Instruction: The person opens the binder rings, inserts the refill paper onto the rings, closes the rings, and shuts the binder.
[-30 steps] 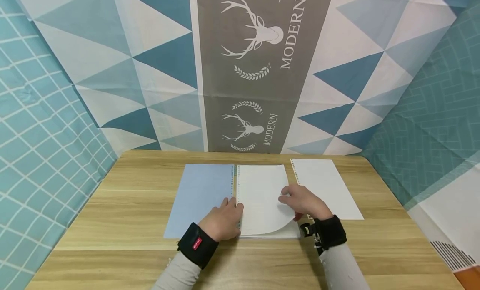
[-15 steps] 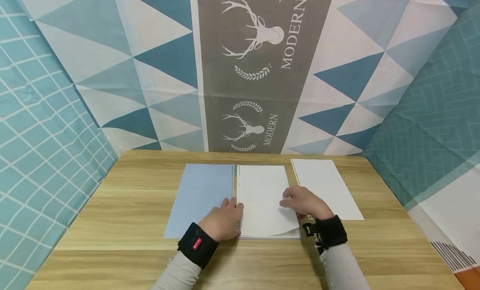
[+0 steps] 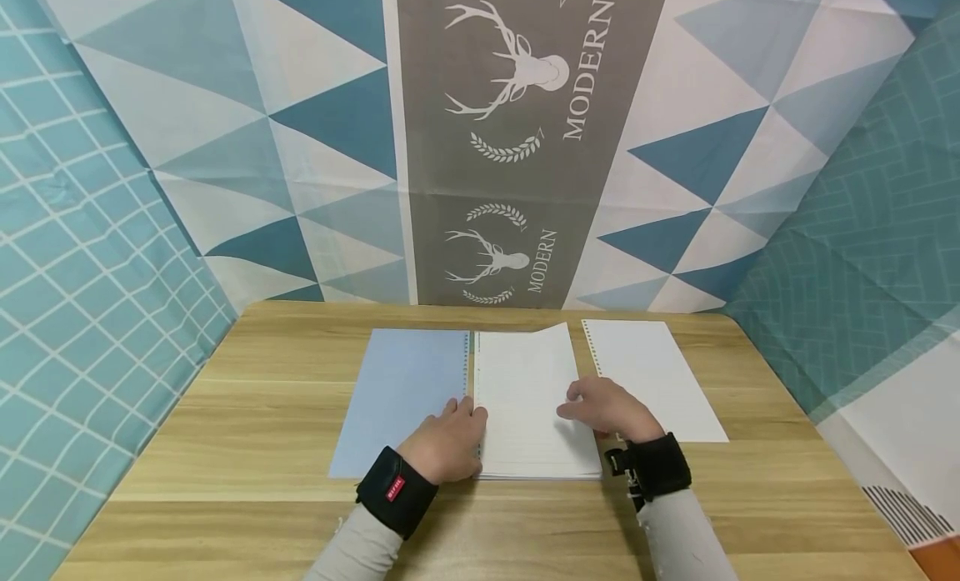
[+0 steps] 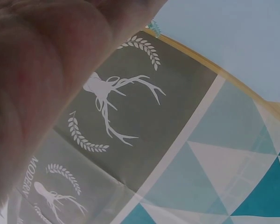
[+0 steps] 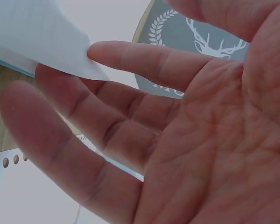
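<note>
An opened notebook [image 3: 517, 398] lies on the table, its light blue cover [image 3: 408, 389] spread to the left and a lined white page on the right. My left hand [image 3: 442, 443] rests across the binding, fingertips near the line of holes. In the left wrist view only part of that hand [image 4: 42, 79] shows. My right hand [image 3: 611, 406] is at the page's right edge. In the right wrist view, the page [image 5: 42, 42] passes over fingertips of that hand [image 5: 177, 126], which are fairly straight. The page's upper right corner is slightly raised.
A loose white sheet [image 3: 663, 381] with punched holes along its left edge lies right of the notebook, partly behind my right hand. The wooden table [image 3: 247, 414] meets a patterned cloth backdrop [image 3: 495, 147] at its far edge.
The page's lower right corner, lifted and curled before, has come down flat. Its upper right corner now rises slightly. My left hand stays put; the right has barely shifted.
</note>
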### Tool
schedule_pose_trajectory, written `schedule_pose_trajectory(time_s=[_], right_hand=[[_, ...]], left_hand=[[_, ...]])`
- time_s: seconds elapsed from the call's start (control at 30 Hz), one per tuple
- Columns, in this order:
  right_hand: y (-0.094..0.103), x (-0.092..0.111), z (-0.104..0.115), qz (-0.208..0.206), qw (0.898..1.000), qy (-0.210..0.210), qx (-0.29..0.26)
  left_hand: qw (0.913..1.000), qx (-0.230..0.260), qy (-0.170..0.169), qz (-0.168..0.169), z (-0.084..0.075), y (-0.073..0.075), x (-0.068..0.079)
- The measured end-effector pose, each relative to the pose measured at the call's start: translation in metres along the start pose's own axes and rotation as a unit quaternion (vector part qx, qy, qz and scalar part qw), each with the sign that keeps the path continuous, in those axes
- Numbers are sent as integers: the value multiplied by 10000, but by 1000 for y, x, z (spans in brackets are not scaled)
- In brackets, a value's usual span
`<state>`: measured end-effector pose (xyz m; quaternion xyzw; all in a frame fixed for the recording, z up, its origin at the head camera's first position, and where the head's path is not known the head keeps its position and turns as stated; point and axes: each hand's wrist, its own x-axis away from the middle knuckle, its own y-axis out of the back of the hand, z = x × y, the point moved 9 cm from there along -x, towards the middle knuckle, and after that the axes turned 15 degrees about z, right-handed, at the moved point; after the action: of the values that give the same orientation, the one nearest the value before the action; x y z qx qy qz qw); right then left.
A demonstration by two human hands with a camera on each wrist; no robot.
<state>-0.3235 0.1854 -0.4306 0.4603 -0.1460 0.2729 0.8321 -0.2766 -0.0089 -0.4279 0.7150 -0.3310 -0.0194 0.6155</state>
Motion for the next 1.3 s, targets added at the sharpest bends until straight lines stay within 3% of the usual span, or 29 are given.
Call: schedule_pose_trajectory(time_s=[0.53,1.3], right_hand=[[-2,-8,2,-248,9965,-56,794],[-3,-8,2,-231,9962,-252,804]], left_hand=[[10000,-25,-1,-13,1,-1,-1],[9997,-198,-140,-11,-6,-1,-2]])
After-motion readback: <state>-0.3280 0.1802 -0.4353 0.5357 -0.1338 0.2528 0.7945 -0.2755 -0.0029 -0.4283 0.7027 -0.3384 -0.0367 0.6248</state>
